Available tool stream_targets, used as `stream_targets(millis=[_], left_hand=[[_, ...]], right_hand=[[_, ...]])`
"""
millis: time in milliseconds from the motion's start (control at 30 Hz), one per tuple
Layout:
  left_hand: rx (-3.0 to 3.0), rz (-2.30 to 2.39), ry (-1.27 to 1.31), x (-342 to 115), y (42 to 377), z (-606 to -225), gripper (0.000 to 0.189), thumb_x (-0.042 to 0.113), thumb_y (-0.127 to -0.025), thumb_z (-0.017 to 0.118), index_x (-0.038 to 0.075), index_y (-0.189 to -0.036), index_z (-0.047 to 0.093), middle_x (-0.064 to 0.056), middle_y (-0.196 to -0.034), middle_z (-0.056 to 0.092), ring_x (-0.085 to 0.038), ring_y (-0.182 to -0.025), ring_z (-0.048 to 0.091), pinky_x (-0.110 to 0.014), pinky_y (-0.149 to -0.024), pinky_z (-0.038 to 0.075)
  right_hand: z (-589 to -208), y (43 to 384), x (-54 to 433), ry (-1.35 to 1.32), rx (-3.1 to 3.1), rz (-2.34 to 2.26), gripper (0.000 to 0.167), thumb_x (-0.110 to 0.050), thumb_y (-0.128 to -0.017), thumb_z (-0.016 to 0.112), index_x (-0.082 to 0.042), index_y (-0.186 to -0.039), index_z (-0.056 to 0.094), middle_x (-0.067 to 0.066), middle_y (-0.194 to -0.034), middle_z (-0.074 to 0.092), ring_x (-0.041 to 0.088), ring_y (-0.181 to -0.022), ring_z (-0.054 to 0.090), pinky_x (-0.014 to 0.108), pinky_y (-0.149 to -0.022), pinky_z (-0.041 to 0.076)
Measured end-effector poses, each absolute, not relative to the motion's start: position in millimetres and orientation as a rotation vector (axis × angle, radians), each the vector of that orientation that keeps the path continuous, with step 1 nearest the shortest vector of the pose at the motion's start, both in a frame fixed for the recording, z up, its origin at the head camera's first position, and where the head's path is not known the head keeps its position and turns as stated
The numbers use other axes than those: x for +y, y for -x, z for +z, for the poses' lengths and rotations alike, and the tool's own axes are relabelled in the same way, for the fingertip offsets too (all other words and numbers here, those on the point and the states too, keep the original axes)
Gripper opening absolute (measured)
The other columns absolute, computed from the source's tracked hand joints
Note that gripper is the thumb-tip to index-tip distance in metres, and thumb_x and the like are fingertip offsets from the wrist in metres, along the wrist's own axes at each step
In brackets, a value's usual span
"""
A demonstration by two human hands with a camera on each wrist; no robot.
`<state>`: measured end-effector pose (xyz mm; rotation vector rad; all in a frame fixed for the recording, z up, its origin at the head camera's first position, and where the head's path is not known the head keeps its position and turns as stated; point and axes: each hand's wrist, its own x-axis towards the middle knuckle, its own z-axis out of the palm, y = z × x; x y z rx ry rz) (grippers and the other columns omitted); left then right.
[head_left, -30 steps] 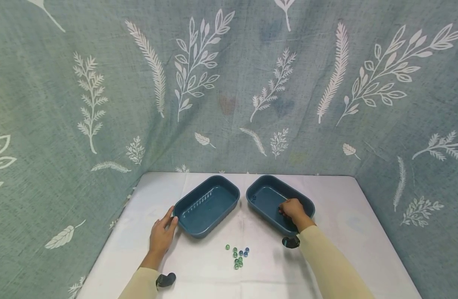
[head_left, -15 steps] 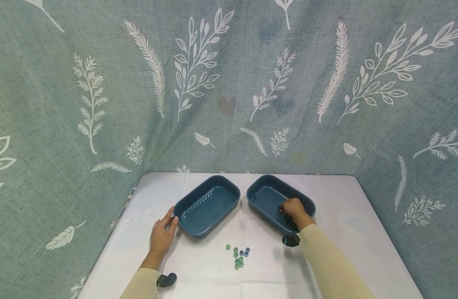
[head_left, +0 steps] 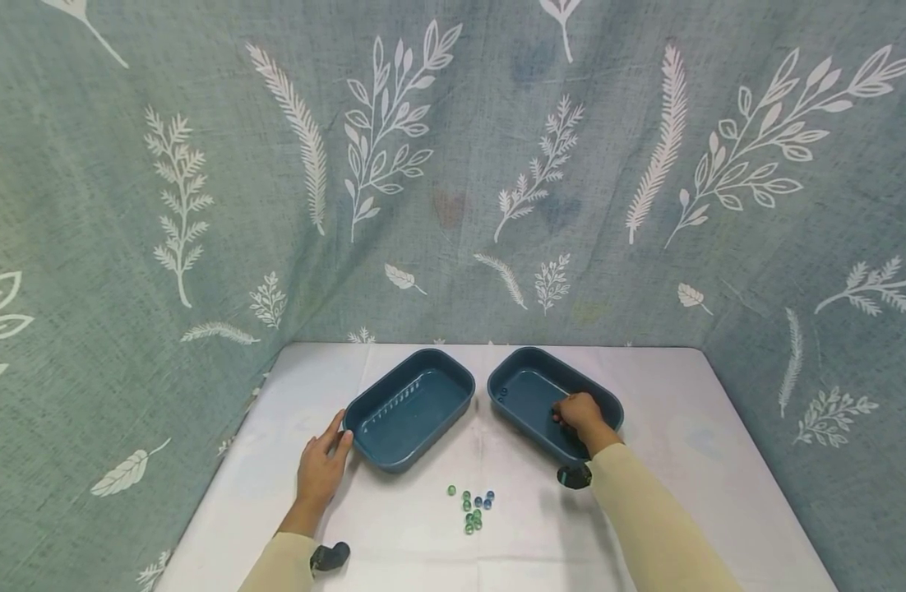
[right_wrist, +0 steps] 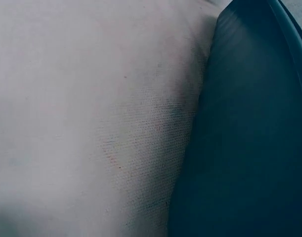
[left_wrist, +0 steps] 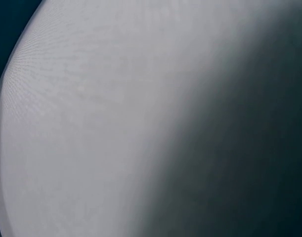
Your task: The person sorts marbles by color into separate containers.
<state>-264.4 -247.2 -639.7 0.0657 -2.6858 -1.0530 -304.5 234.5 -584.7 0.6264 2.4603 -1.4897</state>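
In the head view my left hand rests against the near left end of the left blue tray, fingers extended and thumb at its side wall. My right hand reaches inside the right blue tray, its fingers curled together low over the bottom. A small dark thing, seemingly a marble, shows at those fingertips; the hand hides most of it. Dark marbles lie at that tray's left end. Between the arms, several green marbles and blue marbles are scattered on the cloth.
A white cloth covers the table. Patterned grey-green fabric walls off the back and sides. The right wrist view shows the tray's outer wall beside the cloth; the left wrist view shows mostly cloth and a dark blur.
Nearly everything holds still. Both hands, the trays and the loose marbles keep their places, apart from a tiny shift of the head view.
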Motion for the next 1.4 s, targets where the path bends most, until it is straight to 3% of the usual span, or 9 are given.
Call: stream_targets(millis=[333, 667, 1133, 1400], left_hand=[[-2.682, -1.04, -0.081, -252.0, 264.0, -642.3, 0.056, 0.052, -0.099, 0.047, 0.027, -0.15, 0.04, -0.013, -0.136, 0.054, -0.035, -0.131, 0.045, -0.049, -0.117, 0.013], [-2.66, -1.044, -0.048, -251.1, 263.1, -642.1, 0.054, 0.046, -0.1, 0.05, 0.025, -0.149, 0.042, -0.012, -0.136, 0.054, -0.035, -0.128, 0.048, -0.05, -0.117, 0.013], [-2.643, -1.052, -0.035, -248.2, 263.2, -639.4, 0.054, 0.045, -0.1, 0.05, 0.023, -0.148, 0.043, -0.013, -0.135, 0.054, -0.035, -0.128, 0.049, -0.049, -0.117, 0.013], [-2.669, -1.058, -0.056, -248.0, 265.0, -639.9, 0.054, 0.044, -0.1, 0.052, 0.024, -0.149, 0.042, -0.011, -0.137, 0.053, -0.033, -0.129, 0.047, -0.048, -0.117, 0.012]], right_hand=[[-570.8, 288.6, 231.6, -0.545, 2.466, -1.549, 0.014, -0.011, -0.094, 0.06, 0.001, -0.096, 0.068, 0.005, -0.076, 0.065, 0.014, -0.063, 0.055, 0.027, -0.054, 0.046], [-549.4, 263.4, 219.0, -0.445, 2.422, -1.695, 0.021, -0.015, -0.096, 0.06, 0.003, -0.107, 0.065, 0.009, -0.086, 0.067, 0.016, -0.064, 0.056, 0.029, -0.056, 0.047], [-536.4, 218.3, 193.7, -0.34, 2.446, -1.741, 0.017, -0.017, -0.096, 0.063, -0.002, -0.102, 0.067, 0.01, -0.085, 0.068, 0.019, -0.061, 0.055, 0.029, -0.052, 0.046], [-547.0, 193.3, 172.8, -0.228, 2.439, -1.72, 0.015, -0.013, -0.096, 0.061, 0.001, -0.1, 0.066, 0.006, -0.08, 0.067, 0.018, -0.06, 0.053, 0.026, -0.051, 0.045]])
